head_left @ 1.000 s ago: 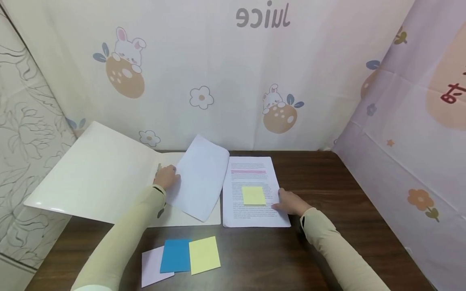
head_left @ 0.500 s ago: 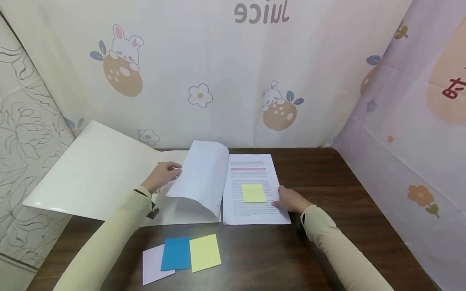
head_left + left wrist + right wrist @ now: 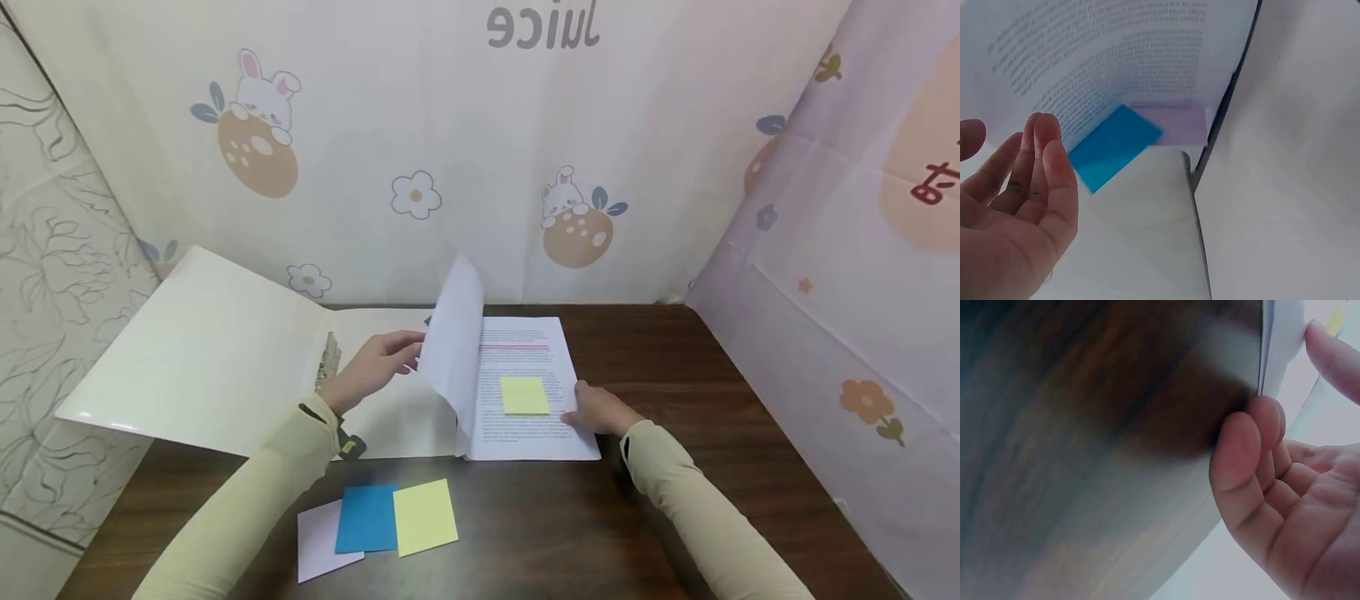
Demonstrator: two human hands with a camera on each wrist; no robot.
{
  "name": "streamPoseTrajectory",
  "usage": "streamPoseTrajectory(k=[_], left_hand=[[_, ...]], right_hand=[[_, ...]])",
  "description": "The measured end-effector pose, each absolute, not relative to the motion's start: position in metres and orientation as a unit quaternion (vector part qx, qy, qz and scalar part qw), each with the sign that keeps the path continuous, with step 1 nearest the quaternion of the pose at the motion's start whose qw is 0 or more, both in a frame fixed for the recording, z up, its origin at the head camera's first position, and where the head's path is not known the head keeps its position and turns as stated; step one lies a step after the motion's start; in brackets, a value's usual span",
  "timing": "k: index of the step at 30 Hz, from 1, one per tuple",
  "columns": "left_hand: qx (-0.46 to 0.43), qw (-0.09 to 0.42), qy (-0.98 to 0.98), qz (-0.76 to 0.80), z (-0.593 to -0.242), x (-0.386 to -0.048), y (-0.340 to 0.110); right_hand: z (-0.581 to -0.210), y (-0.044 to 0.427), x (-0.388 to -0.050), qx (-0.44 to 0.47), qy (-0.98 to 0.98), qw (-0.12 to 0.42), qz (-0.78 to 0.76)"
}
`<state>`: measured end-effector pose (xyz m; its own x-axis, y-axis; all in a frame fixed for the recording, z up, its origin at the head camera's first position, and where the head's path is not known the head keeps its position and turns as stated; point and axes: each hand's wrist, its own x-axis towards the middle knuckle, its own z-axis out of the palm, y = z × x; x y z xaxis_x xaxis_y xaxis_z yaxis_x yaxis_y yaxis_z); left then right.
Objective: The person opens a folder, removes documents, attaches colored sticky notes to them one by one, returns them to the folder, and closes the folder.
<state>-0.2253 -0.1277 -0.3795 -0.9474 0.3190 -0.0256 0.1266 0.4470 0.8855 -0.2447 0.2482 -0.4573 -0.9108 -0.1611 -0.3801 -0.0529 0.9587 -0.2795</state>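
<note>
A white folder (image 3: 202, 342) lies spread on the table, its left cover raised. Printed papers (image 3: 517, 437) with pink highlighted lines and a yellow sticky note (image 3: 525, 396) form the right side. A loose page (image 3: 452, 342) stands curved up between the two sides. My left hand (image 3: 378, 362) is at that page's left face, thumb apart from the loosely extended fingers; contact is unclear. In the left wrist view, a blue sticky note (image 3: 1116, 148) and a lilac one (image 3: 1182, 127) show by the page. My right hand (image 3: 600, 408) holds the papers' right edge, thumb on top.
Lilac (image 3: 322, 542), blue (image 3: 366, 518) and yellow sticky notes (image 3: 425, 517) overlap on the dark wooden table (image 3: 540, 533) in front of the folder. A metal clip (image 3: 327, 362) sits at the folder's spine. Printed curtains (image 3: 480, 167) hang behind and at the right.
My left hand has moved rightward, and the page has swung from lying over the folder's left part to standing upright beside the papers. The right hand has stayed at the papers' edge.
</note>
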Motion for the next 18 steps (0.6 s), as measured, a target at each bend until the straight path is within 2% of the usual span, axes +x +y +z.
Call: streamPoseTrajectory(k=[10, 18], left_hand=[[0.092, 0.129, 0.841, 0.517, -0.408, -0.230, -0.098], [0.058, 0.156, 0.863, 0.478, -0.442, -0.240, -0.072]], right_hand=[[-0.458, 0.258, -0.245, -0.061, 0.963, 0.200, -0.172], [-0.458, 0.279, -0.249, -0.049, 0.911, 0.227, -0.340]])
